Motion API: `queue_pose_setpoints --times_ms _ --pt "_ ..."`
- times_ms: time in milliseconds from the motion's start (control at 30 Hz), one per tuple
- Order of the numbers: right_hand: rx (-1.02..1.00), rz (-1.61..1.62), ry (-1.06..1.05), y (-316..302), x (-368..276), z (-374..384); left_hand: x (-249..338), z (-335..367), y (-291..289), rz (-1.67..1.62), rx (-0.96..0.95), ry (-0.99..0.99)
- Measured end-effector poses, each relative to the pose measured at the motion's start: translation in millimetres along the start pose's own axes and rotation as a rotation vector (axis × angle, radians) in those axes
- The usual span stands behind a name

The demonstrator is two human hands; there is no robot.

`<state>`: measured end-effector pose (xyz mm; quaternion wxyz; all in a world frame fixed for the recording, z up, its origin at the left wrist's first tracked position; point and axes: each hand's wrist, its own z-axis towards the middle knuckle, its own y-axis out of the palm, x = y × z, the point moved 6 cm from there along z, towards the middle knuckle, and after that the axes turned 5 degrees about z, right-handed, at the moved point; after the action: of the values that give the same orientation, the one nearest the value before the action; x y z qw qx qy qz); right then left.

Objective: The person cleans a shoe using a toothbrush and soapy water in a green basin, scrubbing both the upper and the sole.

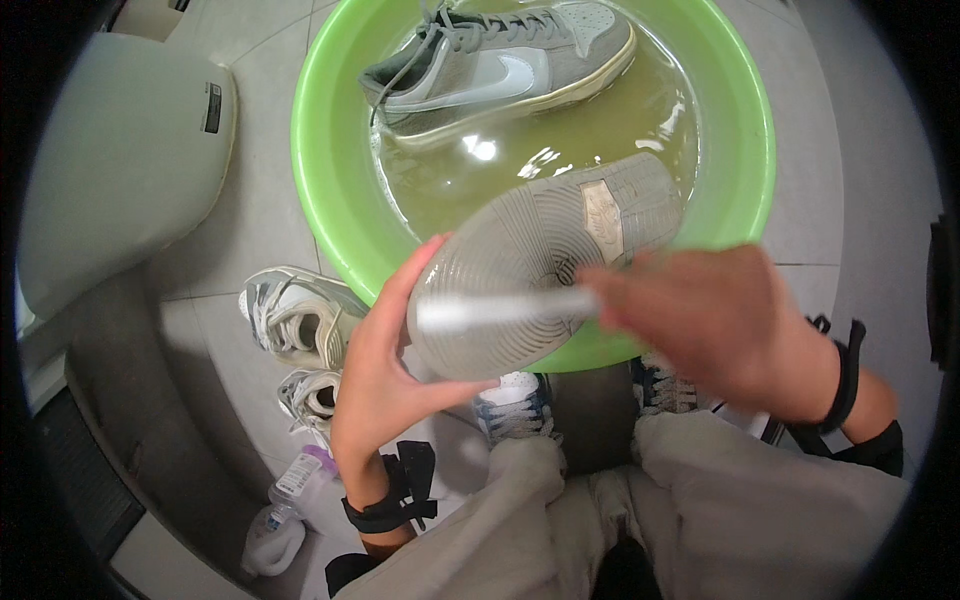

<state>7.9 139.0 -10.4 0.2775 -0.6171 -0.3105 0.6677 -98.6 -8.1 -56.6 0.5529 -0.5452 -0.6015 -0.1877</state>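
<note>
1. We are scrubbing: our left hand (pixel 385 365) grips the upturned grey shoe (pixel 545 260) over the green basin (pixel 330 180).
2. Our right hand (pixel 715 320) clasps a blurred white brush (pixel 500 310) against the sole.
3. Next, we judge, firm strokes without losing grip.

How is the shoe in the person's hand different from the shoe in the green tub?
The held shoe is turned sole-up above the green tub; the tub shoe lies on its side in the murky water. The left hand grips the held shoe; nothing touches the tub shoe. Both are grey sneakers.
</note>
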Motion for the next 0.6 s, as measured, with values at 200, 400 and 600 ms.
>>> queue_pose_setpoints --times_ms 200,400,600 --pt "-0.132 -0.055 -0.038 6 -20 -3 -3 0 0 -0.043 0.011 0.000" --pt "0.153 0.036 -0.021 1 -4 -10 0 -3 1 -0.073 0.038 -0.023" --pt "0.068 0.007 0.125 -3 23 0 -12 -7 4 -0.172 0.068 -0.175"
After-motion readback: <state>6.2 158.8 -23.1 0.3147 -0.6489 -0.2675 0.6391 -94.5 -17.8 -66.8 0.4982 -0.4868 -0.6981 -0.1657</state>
